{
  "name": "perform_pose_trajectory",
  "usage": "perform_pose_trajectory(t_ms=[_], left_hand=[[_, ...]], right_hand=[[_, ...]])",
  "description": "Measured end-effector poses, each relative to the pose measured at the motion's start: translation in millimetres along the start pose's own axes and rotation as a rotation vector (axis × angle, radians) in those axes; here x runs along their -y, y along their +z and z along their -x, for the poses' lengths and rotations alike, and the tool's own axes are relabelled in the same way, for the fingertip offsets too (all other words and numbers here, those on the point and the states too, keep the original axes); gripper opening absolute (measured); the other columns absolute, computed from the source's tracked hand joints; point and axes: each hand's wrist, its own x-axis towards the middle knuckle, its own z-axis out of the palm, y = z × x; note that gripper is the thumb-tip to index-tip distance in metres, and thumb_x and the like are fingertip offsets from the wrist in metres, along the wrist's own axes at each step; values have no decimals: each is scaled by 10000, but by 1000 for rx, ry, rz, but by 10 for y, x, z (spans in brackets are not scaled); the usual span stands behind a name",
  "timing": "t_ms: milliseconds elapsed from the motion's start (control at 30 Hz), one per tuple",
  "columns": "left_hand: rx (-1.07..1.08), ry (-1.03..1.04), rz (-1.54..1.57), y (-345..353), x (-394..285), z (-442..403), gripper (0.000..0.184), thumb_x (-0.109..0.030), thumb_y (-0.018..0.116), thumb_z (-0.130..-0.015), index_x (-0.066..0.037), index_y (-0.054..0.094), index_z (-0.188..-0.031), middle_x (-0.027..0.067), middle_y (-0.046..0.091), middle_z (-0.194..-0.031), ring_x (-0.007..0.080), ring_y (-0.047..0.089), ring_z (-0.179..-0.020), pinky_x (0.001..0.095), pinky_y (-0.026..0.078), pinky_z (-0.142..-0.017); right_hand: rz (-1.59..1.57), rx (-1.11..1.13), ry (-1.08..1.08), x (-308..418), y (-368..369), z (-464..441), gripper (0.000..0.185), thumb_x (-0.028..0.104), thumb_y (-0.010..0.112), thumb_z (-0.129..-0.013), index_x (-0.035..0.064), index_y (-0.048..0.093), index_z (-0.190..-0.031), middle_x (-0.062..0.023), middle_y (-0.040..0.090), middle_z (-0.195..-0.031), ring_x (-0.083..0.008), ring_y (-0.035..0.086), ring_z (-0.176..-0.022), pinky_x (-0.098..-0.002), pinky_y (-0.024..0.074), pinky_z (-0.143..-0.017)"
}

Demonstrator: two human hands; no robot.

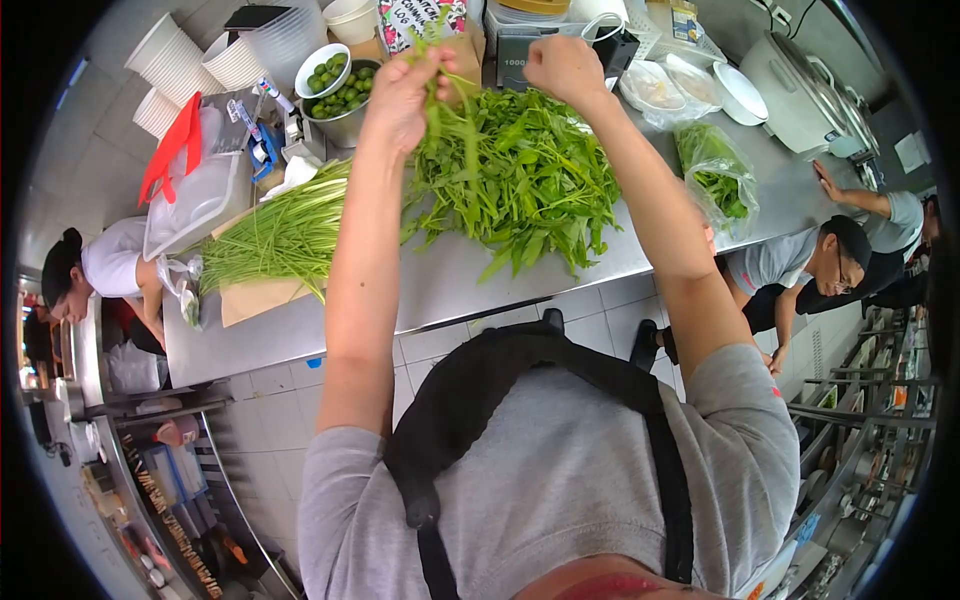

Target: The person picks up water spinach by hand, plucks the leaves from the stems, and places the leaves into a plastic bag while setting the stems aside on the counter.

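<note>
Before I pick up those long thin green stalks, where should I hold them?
Probably around the middle, coming straight down from above: the long thin green stalks lie flat, roughly side by side, partly over a brown sheet, with their tops exposed.

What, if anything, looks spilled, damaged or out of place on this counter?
Nothing looks plainly spilled or damaged. The leafy greens just lie in a loose heap, pointing many ways, so they look messier than the lined-up long stalks beside them.

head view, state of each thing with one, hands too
left hand, closed around green stems
right hand, curled closed, contents unclear
leafy greens, loose in a heap
thin stalks, lying flat
white bowl, full of green fruit
plastic bag, holding leaves
white cups, stacked
</note>
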Motion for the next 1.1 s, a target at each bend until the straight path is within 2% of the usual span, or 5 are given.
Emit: perform_pose_trajectory(t_ms=[200,400,633,833,1100], left_hand=[[-174,27,10,-216,-182,130,168,-144,554,-812,9,566,-882,9,530,-699,43,430,-569,158,344,-461],[-215,-111,-119,-229,-90,235,142,-117,584,-783,4,578,-857,-2,520,-668,41,413,-539,159,321,-433],[-335,-185,-133,-242,157,310,178,-165,623,-755,-29,588,-863,-13,543,-671,42,419,-537,166,307,-426],[-384,-250,-192,-123,298,272,135,-151,614,-746,-57,612,-843,-10,572,-697,52,402,-569,178,302,-433],[-374,-231,-225,-2,532,214,131,-130,590,-759,-37,611,-849,28,624,-757,57,437,-570,187,313,-482]], right_hand=[[119,145,-237,118,608,77,170,137,587,-662,52,630,-802,-125,616,-807,-299,575,-840,-383,478,-696],[14,506,16,436,624,191,224,164,598,-657,28,630,-832,-151,617,-857,-259,595,-846,-349,477,-725],[-371,535,106,220,700,-3,253,299,640,-650,46,644,-648,-87,636,-739,-210,610,-735,-313,484,-682],[-87,484,171,320,948,112,321,253,621,-666,51,607,-915,-139,601,-938,-279,588,-868,-346,480,-727],[-614,229,59,130,486,-46,143,215,589,-618,102,663,-667,-49,617,-618,-194,597,-613,-282,471,-621]])
